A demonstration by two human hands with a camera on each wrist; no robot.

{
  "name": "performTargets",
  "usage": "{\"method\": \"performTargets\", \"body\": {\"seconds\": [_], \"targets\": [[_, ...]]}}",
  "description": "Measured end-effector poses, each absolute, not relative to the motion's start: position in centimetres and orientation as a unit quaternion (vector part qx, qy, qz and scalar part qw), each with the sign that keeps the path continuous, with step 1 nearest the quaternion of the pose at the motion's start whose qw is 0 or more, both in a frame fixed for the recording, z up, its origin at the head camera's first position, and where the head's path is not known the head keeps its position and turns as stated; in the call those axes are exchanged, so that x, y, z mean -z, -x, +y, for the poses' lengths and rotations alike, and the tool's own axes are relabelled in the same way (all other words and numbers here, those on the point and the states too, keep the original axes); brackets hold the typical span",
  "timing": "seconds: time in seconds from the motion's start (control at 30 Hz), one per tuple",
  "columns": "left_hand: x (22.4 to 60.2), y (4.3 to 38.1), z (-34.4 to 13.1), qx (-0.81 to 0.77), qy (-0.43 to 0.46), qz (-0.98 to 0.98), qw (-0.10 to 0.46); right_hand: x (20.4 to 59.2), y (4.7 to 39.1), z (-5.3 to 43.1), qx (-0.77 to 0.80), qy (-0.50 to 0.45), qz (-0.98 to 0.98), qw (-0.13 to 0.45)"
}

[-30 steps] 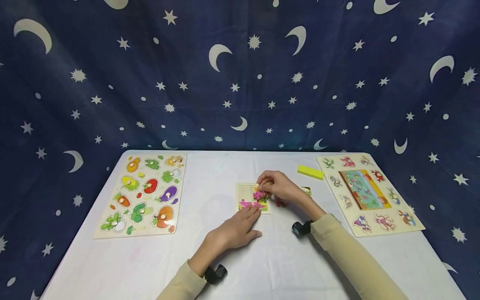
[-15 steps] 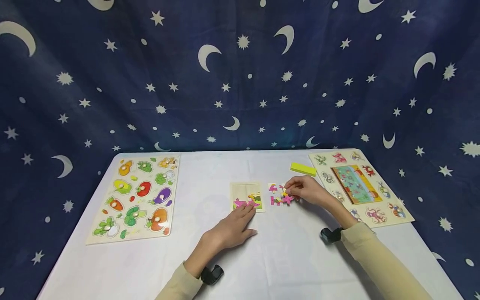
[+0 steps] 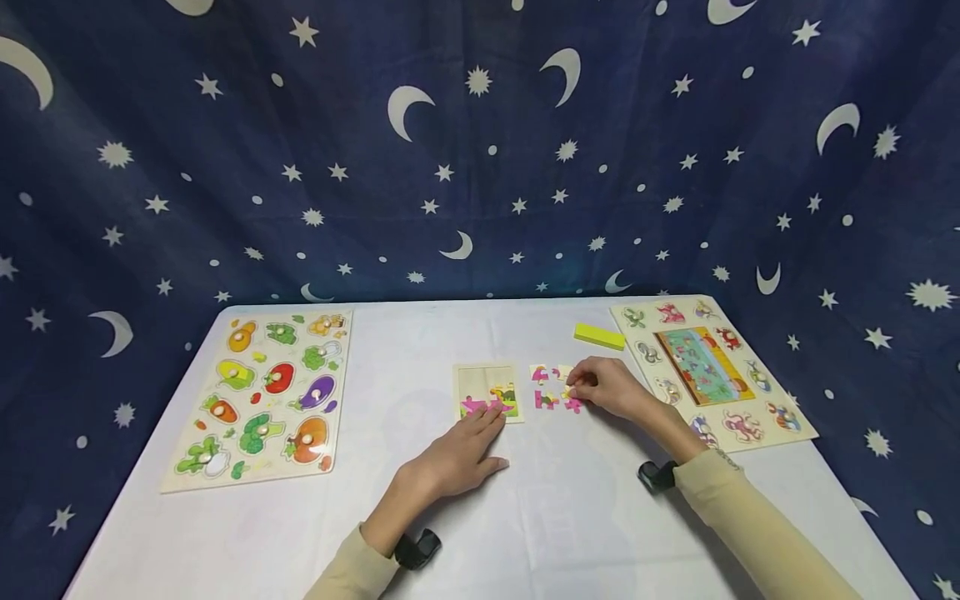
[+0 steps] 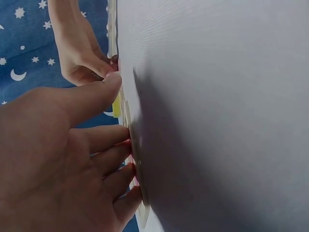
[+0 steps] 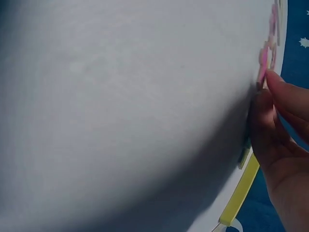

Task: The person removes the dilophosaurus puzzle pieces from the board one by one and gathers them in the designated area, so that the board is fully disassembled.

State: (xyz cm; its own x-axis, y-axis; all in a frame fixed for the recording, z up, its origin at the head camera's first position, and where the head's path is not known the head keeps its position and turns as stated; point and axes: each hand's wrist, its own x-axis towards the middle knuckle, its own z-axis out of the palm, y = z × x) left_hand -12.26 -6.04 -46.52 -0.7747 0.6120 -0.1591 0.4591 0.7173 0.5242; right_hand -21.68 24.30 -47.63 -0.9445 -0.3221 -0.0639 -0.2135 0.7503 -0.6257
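Observation:
A small wooden puzzle tray (image 3: 483, 377) lies mid-table, with several pink, green and yellow pieces (image 3: 504, 393) along its lower part. My left hand (image 3: 463, 454) rests its extended fingers on the tray's near edge and pieces, partly covering them. To the right of the tray, my right hand (image 3: 617, 392) pinches a pink jigsaw piece (image 3: 573, 405) between thumb and fingers, at table level among loose pieces (image 3: 545, 401). In the right wrist view the pink piece (image 5: 263, 63) shows at the fingertips. The left wrist view shows the fingers (image 4: 111, 159) along the tray's edge.
A yellow block (image 3: 599, 337) lies behind the right hand. A vegetable peg board (image 3: 341, 350) lies on the left and a sea-animal board (image 3: 637, 329) on the right. A starry blue cloth (image 3: 337, 167) hangs behind the white table (image 3: 570, 517).
My right hand has moved from over the tray rightward to the loose pieces, carrying the pink jigsaw piece down to the table. My left hand stays on the tray. The head view has shifted slightly.

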Motion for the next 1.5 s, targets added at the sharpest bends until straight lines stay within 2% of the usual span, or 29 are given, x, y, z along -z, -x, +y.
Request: {"method": "performTargets", "body": {"seconds": [0.33, 0.87, 1.5], "targets": [[46.7, 12.4, -6.3, -0.240, -0.294, 0.910, 0.165, 47.3, 22.1, 21.5, 0.367, 0.144, 0.912, 0.111], [46.9, 12.2, -6.3, -0.232, -0.303, 0.911, 0.159, 47.2, 23.9, 15.1, 0.312, 0.242, 0.907, 0.149], [47.0, 12.3, -6.2, -0.225, -0.292, 0.913, 0.173, 47.1, 24.2, 14.3, 0.331, 0.182, 0.903, 0.204]]}}
